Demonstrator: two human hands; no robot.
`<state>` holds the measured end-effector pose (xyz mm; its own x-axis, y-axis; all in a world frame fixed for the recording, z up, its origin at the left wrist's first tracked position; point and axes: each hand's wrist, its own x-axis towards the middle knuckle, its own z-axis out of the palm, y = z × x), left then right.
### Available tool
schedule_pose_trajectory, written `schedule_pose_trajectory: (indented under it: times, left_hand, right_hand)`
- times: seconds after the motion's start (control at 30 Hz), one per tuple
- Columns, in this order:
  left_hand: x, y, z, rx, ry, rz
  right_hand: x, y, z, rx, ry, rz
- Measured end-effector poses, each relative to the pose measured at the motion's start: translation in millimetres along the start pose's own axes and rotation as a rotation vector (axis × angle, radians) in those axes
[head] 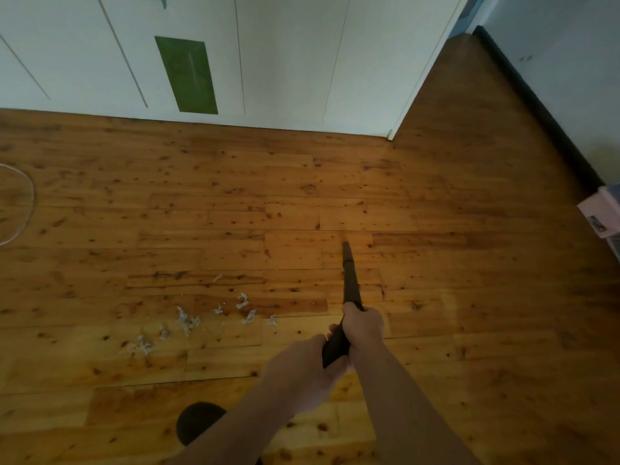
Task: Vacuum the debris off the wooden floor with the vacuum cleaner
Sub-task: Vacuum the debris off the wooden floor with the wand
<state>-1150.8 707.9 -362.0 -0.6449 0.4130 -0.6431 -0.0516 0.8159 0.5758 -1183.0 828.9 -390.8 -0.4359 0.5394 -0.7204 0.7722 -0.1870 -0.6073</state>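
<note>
A wooden floor [436, 297] in warm honey-orange planks, laid in staggered rows and speckled all over with dark brown knots; it turns a deeper brown towards its right edge. Pale grey-white debris [188, 322] lies scattered left of the floor's middle. A black vacuum wand [350, 283] crosses the centre. Along the floor's far edge stand white cabinet panels [285, 62] marked with thin grey lines, one bearing a green rectangle [188, 75]. A black skirting board [536, 105] runs under a pale wall [570, 62] on the right. A white cord [30, 203] curves at the left edge, a pink object [600, 213] shows at the right edge, and a dark round shape [198, 421] sits near the bottom edge.
</note>
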Motion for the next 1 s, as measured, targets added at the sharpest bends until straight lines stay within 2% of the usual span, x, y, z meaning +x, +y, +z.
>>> schedule_pose_trajectory:
  times: [0.3,0.63,0.73,0.87,1.0]
  left_hand:
    - [16,-3,-3,-0.068,0.038,0.035]
    - [19,-4,-10,-0.092,0.028,0.040]
    - [12,-6,-16,-0.078,0.015,0.045]
    - [-5,-12,-23,-0.044,0.051,0.042]
    - [-24,-22,-31,0.019,0.062,0.026]
  right_hand:
    - [18,-5,5,0.058,0.000,0.002]
    - [28,-10,2,0.041,-0.208,-0.034]
    - [31,-14,-1,0.154,-0.282,0.040]
    - [33,-20,5,0.347,-0.323,0.244]
    - [31,-14,16,0.378,-0.365,0.318]
